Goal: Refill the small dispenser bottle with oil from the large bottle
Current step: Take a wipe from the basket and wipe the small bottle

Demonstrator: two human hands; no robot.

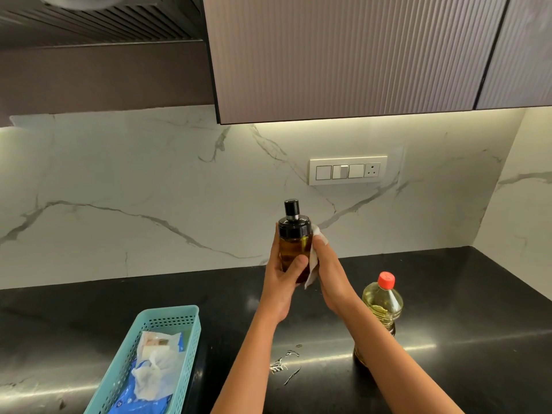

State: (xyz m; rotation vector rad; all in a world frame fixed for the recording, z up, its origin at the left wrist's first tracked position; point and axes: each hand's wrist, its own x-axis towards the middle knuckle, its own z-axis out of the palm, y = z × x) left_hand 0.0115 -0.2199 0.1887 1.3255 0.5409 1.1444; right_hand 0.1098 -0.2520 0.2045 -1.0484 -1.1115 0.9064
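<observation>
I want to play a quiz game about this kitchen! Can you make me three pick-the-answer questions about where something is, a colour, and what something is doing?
1. Where is the large oil bottle?
A. in the basket
B. on the counter
C. in a hand

2. What colour is its cap?
A. red
B. green
C. black

3. What about the small dispenser bottle?
A. lying down
B. open
C. held up, capped

Answers: B, it stands on the black counter. A, its top is red. C, the left hand grips it and the right hand presses a white tissue against it.

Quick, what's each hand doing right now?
Left hand: closed around the small dispenser bottle, held up off the counter.
Right hand: pressing a white tissue against the bottle's side.
</observation>
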